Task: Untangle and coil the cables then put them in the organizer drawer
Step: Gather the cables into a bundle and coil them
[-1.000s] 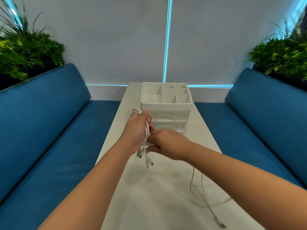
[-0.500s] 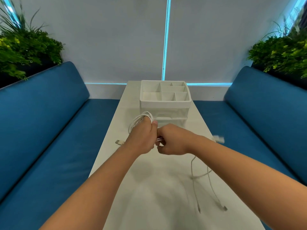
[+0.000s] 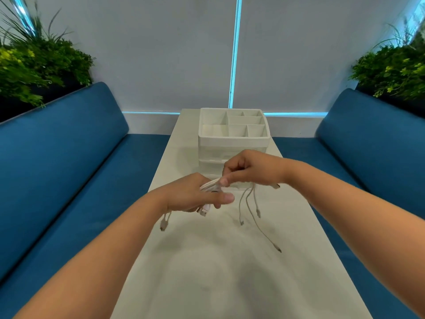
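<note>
head view: hands (image 3: 220,183) grip cables (image 3: 210,186), organizer (image 3: 233,140) behind.

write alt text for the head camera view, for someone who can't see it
Two bare hands hold a bundle of white cables above a white table: the left hand grips the coil, the right hand pinches it, loose ends dangling. A white organizer stands behind, between blue benches.

No readable text, label, brand, number or sign shows on anything here
</note>
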Demonstrator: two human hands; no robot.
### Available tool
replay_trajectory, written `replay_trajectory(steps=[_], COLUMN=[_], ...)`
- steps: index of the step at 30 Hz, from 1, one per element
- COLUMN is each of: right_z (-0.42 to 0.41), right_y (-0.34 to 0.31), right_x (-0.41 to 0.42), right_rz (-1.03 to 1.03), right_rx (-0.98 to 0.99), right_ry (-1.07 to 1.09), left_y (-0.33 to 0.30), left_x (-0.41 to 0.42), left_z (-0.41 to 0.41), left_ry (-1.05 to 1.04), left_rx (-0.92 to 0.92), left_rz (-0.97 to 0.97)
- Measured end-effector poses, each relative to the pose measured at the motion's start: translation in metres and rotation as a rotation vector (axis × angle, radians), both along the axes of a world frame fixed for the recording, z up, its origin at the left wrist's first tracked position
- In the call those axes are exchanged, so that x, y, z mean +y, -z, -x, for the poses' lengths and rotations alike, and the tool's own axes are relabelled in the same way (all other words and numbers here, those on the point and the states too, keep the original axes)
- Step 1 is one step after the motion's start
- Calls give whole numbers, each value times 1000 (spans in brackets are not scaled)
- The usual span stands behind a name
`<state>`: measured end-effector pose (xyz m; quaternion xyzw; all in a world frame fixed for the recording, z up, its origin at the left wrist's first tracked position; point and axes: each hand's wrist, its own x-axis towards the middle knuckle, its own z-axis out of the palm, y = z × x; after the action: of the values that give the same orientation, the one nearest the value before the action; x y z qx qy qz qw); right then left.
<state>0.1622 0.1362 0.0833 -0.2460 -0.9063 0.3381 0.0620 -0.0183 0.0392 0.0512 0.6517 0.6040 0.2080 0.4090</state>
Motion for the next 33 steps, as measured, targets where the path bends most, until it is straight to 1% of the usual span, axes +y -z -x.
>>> replay_trajectory(steps=[2,4,7,9,13,15,18,21,23,26,29,31,33], right_z=[-2,-4,-2,1,-2,-5,-3,3,8,12,14,16,17], right_y=[-3,-4,-2,0,7,15,24,35,44,53,56,61,70], right_x=[4,7,6,4,1,1,-4,-11,-12,-15,-18,-17,-17], right_rz=[74,148,179,219,358,387,420,432,438,508,576,508,365], right_rx=[65,140,207,256,311,306,355,452,497,510,522,520,514], right_ry=[13,72,146,155,149,130,124,216,266,344,328,337,360], left_y=[-3,-6,-7,-5,1,5,8,9,9,11,12,11,10], left_x=[-1,1,1,1,1,1,2,5,7,8,8,8,9], left_z=[-2,-4,-5,-6,-5,-1,2,0,0,-1,-2,-3,-2], left_ry=[-68,-153,-167,-146,-174,-142,-15,52,63,35,-54,-64,-55], left_rx=[-111,-217,-362,-519,-863,-1018,-1189,-1352,-1430,-1502,-1567,-1595,-1616], left_rz=[-14,-6,-4,13,94,133,178,200,208,215,191,181,162])
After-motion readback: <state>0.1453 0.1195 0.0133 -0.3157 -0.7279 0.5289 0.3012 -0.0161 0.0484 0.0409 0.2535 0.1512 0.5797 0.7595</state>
